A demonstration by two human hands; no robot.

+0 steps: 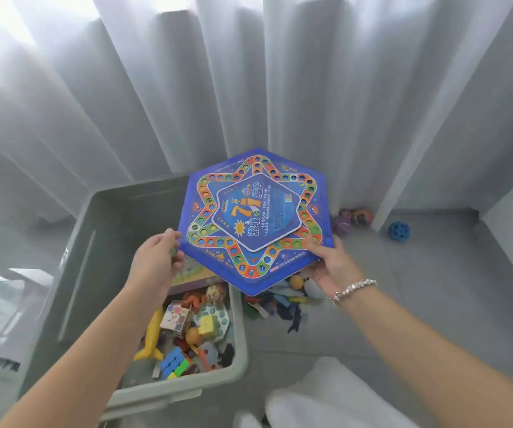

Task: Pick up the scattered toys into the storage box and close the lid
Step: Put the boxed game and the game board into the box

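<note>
My right hand [330,262] grips the blue hexagonal game board [256,217] at its near-right edge, thumb on top. Left hand [157,261] pinches its left edge. The glossy board hangs over the grey plastic storage box [94,273], which holds puzzle cubes [176,319] and mixed toys.

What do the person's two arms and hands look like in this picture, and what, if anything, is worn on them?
Both forearms are bare, with no sleeves in view. The right hand has a bracelet of small pale, pearl-like beads at the wrist. The left hand shows no jewellery and no watch. Neither hand wears a glove.
</note>
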